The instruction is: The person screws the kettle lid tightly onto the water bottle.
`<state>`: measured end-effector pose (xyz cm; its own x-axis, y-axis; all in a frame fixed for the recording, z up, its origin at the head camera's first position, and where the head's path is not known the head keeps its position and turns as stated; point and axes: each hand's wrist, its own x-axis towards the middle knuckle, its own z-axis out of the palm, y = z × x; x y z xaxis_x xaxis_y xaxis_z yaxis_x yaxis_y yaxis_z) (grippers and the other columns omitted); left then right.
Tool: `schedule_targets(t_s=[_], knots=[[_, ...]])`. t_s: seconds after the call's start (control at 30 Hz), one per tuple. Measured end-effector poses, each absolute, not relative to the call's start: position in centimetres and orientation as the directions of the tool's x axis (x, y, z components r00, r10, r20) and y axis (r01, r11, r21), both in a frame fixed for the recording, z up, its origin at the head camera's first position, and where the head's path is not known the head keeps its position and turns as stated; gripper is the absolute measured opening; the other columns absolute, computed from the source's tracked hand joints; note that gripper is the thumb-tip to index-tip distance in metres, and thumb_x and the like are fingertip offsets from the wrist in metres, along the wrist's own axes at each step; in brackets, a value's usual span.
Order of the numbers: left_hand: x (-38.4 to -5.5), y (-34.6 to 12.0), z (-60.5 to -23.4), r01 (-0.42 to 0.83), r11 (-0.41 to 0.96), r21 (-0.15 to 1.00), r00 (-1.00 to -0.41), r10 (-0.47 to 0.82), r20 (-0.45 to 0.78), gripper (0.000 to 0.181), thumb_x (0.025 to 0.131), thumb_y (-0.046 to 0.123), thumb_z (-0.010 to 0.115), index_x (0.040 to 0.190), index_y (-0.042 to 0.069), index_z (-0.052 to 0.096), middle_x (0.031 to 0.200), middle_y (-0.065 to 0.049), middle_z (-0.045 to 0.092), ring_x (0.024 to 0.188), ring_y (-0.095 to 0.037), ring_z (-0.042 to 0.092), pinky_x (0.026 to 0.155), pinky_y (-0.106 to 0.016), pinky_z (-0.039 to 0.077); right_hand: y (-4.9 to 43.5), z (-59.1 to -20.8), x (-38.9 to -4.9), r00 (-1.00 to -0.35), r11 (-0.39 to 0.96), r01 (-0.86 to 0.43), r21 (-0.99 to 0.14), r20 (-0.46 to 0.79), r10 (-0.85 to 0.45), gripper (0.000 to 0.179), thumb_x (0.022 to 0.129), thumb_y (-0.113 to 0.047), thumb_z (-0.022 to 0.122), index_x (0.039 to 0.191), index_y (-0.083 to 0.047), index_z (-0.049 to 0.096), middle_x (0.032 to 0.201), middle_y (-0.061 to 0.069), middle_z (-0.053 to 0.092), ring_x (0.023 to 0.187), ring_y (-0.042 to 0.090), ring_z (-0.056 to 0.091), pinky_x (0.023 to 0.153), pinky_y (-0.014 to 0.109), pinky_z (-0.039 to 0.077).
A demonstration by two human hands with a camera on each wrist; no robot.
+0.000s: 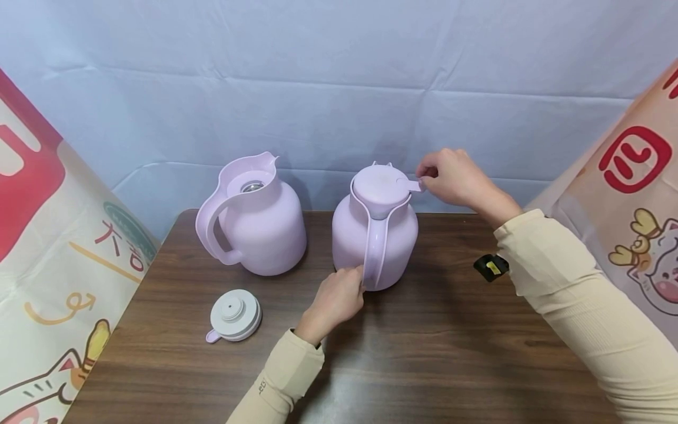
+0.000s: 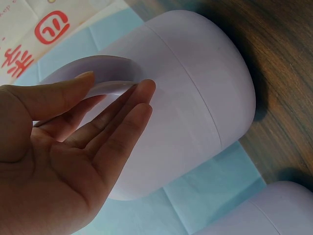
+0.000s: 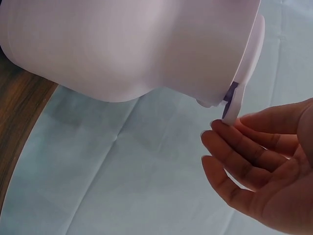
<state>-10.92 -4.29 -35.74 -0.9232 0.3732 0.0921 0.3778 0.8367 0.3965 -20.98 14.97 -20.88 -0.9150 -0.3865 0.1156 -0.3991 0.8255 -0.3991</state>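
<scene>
A lilac thermos jug (image 1: 346, 235) stands upright on the table, its lid (image 1: 377, 181) seated in the mouth. My left hand (image 1: 333, 299) holds the jug's handle (image 1: 376, 247) low down; the left wrist view shows the thumb on one side of the handle (image 2: 115, 68) and fingers on the other. At the jug's top right, my right hand (image 1: 457, 178) pinches the small lid tab (image 1: 415, 186) between thumb and fingertips. In the right wrist view this tab (image 3: 234, 105) sticks out past the rim, with the other fingers loosely bent below it.
To the left stands a second lilac jug (image 1: 270, 229) with an open mouth. Its likely match, a loose lid (image 1: 233, 315), lies upside down in front of it. A black item with a yellow mark (image 1: 489, 268) is by the right sleeve. Cloth (image 1: 328, 129) hangs behind the table.
</scene>
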Motion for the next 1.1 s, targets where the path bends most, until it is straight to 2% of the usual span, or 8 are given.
schedule_targets(t_s=[0.4,0.77,1.1], knots=[[-10.97,-4.29,-35.70,0.381,0.837,0.393,-0.922,0.376,0.093,0.007,0.080,0.004,0.062,0.080,0.006,0.056,0.074,-0.007,0.061,0.073,-0.027,0.063,0.058,-0.038,0.048,14.74,-20.64,-21.03,-0.914,0.825,-0.397,-0.403,0.093,-0.395,0.021,0.075,0.003,0.047,0.086,0.004,0.065,0.062,0.006,0.063,0.061,0.020,0.054,0.058,0.029,0.037],[-11.10,-4.31,-35.81,0.380,0.837,0.393,-0.922,0.375,0.093,0.007,0.079,0.004,0.063,0.080,0.007,0.056,0.074,-0.007,0.062,0.073,-0.027,0.063,0.059,-0.039,0.048,14.60,-20.34,-21.36,-0.923,0.822,-0.352,-0.448,0.021,-0.384,0.019,0.076,0.003,0.053,0.091,0.008,0.064,0.064,0.008,0.065,0.056,0.017,0.061,0.052,0.024,0.042],[-11.08,-4.29,-35.73,0.374,0.839,0.396,-0.924,0.374,0.082,0.008,0.080,0.004,0.063,0.082,0.007,0.056,0.076,-0.007,0.063,0.073,-0.027,0.063,0.059,-0.039,0.048,14.69,-20.53,-21.36,-0.921,0.820,-0.351,-0.452,0.006,-0.390,0.011,0.080,0.002,0.057,0.083,0.005,0.067,0.065,0.009,0.065,0.056,0.016,0.061,0.052,0.025,0.044]])
